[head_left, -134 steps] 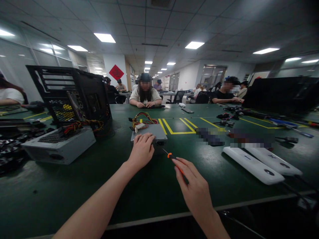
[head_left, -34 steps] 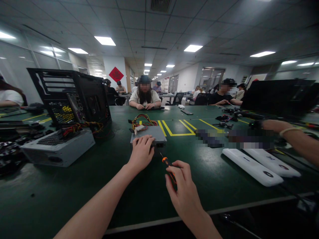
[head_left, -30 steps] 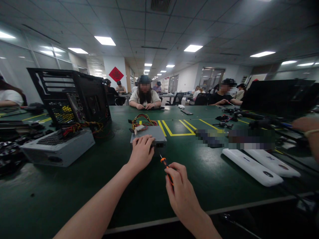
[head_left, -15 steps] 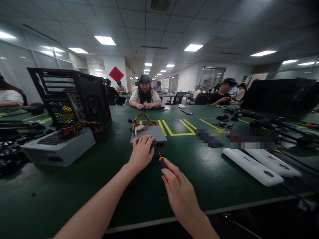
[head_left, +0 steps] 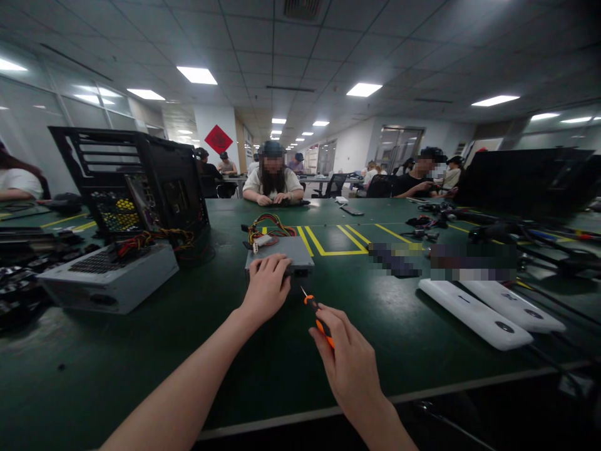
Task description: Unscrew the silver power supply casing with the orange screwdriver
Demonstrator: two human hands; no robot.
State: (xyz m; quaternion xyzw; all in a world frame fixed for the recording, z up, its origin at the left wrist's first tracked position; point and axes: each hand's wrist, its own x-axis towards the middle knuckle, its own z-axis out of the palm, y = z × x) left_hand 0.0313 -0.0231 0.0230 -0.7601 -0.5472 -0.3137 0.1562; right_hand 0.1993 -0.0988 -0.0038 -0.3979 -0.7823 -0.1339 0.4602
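A grey computer power supply (head_left: 297,249) lies on the green table in front of me, its socket side facing me. Coloured cables with a white connector (head_left: 261,242) bunch up at its far side. My left hand (head_left: 267,285) grips it, fingers over the top and thumb down at the near face. In my right hand (head_left: 350,351) is an orange and black screwdriver (head_left: 312,304), held by the handle. Its thin tip points up and away, just in front of the power supply; whether it touches is unclear.
To the left are a second power supply (head_left: 113,275) and a black computer case (head_left: 136,181). White power banks (head_left: 474,313) with cables lie on the right, below a dark monitor (head_left: 526,181). Another person (head_left: 273,181) sits across the table (head_left: 225,382).
My right hand has shifted slightly right and down with the screwdriver, showing more of its handle. The left hand stays on the power supply.
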